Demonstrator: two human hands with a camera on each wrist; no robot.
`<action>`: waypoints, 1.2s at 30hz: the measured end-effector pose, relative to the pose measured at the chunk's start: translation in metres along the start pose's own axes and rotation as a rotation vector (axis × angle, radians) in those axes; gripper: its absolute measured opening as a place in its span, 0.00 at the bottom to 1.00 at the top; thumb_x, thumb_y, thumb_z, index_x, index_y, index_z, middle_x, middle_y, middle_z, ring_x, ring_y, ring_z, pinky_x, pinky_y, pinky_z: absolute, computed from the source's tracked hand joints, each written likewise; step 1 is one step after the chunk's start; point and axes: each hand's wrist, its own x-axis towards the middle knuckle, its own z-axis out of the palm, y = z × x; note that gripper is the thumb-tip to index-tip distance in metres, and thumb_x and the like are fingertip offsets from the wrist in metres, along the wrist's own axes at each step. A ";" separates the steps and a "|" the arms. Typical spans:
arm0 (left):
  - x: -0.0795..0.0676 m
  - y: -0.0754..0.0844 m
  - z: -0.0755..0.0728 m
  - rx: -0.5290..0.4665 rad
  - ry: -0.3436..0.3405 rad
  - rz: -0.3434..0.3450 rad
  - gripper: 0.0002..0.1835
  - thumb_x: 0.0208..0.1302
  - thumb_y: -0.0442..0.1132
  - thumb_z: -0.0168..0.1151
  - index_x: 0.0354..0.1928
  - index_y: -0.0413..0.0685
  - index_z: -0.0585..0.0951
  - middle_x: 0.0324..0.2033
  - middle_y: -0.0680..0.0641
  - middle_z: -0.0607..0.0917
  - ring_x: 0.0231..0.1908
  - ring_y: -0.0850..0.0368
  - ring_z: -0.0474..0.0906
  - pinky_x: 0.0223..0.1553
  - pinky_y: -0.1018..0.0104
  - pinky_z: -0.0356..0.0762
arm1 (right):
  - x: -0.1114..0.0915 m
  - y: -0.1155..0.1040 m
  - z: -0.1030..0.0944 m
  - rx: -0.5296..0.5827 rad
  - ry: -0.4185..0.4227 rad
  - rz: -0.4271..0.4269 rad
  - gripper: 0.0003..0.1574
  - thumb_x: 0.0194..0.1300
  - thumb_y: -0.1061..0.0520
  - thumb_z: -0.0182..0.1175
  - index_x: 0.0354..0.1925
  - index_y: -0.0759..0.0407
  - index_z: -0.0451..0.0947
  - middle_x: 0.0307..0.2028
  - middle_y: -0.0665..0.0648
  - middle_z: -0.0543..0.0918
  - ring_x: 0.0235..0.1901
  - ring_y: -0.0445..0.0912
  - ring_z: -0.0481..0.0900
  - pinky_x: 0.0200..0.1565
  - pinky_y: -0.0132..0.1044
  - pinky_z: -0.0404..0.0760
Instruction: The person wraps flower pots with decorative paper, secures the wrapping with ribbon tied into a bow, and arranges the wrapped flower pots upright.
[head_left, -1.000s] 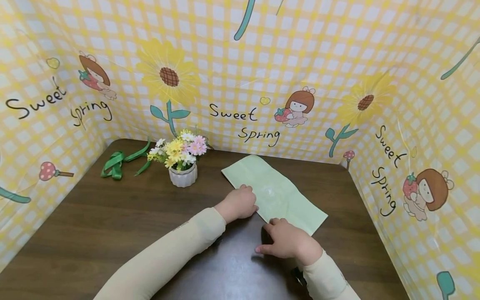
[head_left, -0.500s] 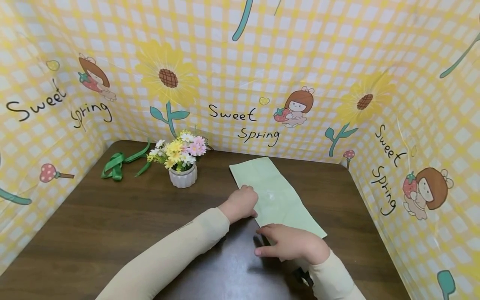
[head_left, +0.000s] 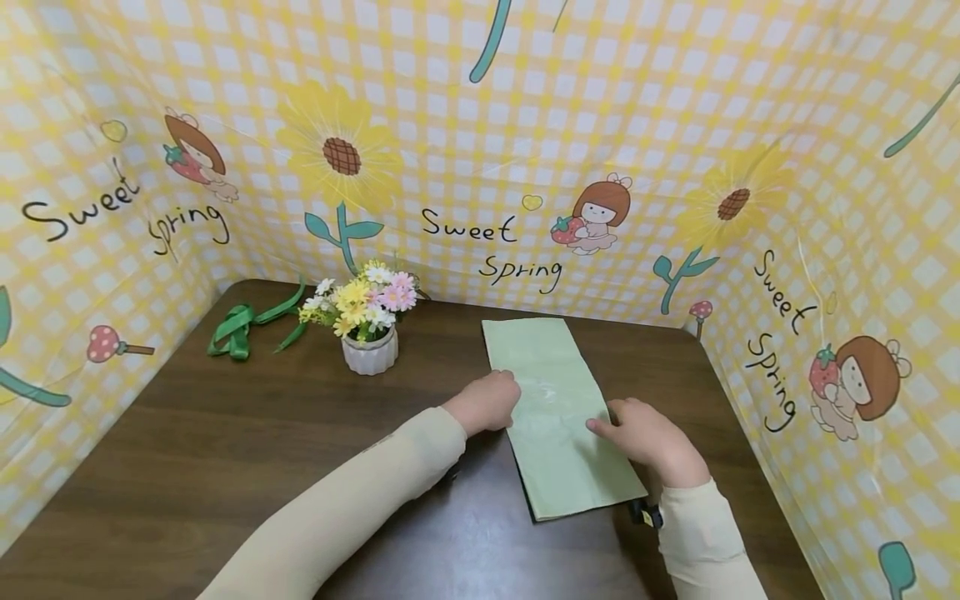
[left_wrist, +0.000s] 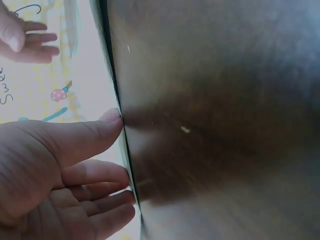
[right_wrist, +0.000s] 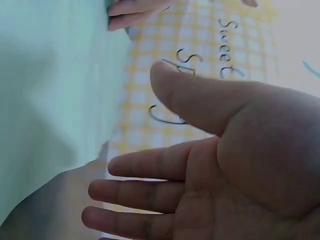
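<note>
Since 0.5 s ago: pale green folded sheet point(head_left: 558, 446) has swung round, long axis now pointing nearly straight away from the person. Right hand point(head_left: 651, 435) has shifted from its near end to its right long edge. Left hand point(head_left: 486, 402) has barely moved.

Sheet lies on the dark wood table point(head_left: 225, 450), right of centre, dark layer showing along its left and near edges.

Left hand: thumb and fingertips against the left long edge, thumb spread from the fingers, fingers slightly bent, not clenched.
Right hand: open, fingers extended, thumb apart, right at the opposite edge; can't tell if it's in contact.

Rest: potted daisies point(head_left: 363, 308) in a white fluted pot, far left; green ribbon point(head_left: 234, 329) further left. Yellow gingham backdrop point(head_left: 465, 150) behind, printed "Sweet Spring".
</note>
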 end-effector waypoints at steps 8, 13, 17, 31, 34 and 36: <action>0.019 -0.007 0.001 -0.029 -0.064 0.035 0.12 0.71 0.35 0.61 0.26 0.45 0.85 0.70 0.43 0.74 0.70 0.49 0.70 0.68 0.63 0.70 | 0.013 0.026 0.006 0.052 0.007 0.031 0.29 0.77 0.47 0.56 0.59 0.71 0.76 0.53 0.68 0.83 0.53 0.62 0.81 0.52 0.56 0.79; 0.030 -0.011 0.000 -0.031 -0.109 0.046 0.13 0.74 0.34 0.56 0.32 0.44 0.86 0.76 0.44 0.66 0.76 0.49 0.60 0.74 0.61 0.60 | 0.016 0.033 0.005 0.086 0.011 0.063 0.29 0.76 0.54 0.55 0.64 0.76 0.71 0.60 0.74 0.78 0.60 0.67 0.77 0.56 0.59 0.77; 0.034 -0.011 -0.003 0.000 -0.099 0.052 0.10 0.74 0.34 0.57 0.42 0.41 0.88 0.75 0.45 0.68 0.75 0.50 0.63 0.73 0.63 0.63 | 0.021 0.037 0.007 0.097 0.043 0.058 0.25 0.74 0.60 0.54 0.62 0.77 0.73 0.59 0.75 0.78 0.59 0.66 0.77 0.57 0.58 0.77; 0.038 -0.015 -0.003 -0.079 -0.126 0.026 0.10 0.72 0.38 0.62 0.49 0.41 0.85 0.76 0.46 0.66 0.71 0.50 0.69 0.66 0.64 0.71 | 0.020 0.048 -0.001 0.345 0.121 -0.110 0.10 0.68 0.72 0.57 0.47 0.68 0.77 0.41 0.60 0.82 0.41 0.50 0.78 0.42 0.40 0.79; 0.038 -0.016 -0.002 -0.083 -0.129 0.034 0.08 0.72 0.38 0.62 0.43 0.42 0.86 0.76 0.46 0.66 0.71 0.50 0.69 0.66 0.64 0.71 | 0.019 0.049 -0.004 0.375 0.149 -0.198 0.08 0.70 0.69 0.59 0.46 0.63 0.79 0.39 0.57 0.83 0.39 0.47 0.79 0.41 0.37 0.79; 0.039 -0.016 -0.002 -0.084 -0.128 0.037 0.07 0.72 0.39 0.62 0.42 0.43 0.86 0.76 0.46 0.66 0.71 0.49 0.68 0.67 0.64 0.71 | 0.019 0.047 -0.004 0.378 0.182 -0.227 0.07 0.70 0.66 0.61 0.46 0.60 0.80 0.39 0.56 0.84 0.39 0.46 0.80 0.42 0.37 0.80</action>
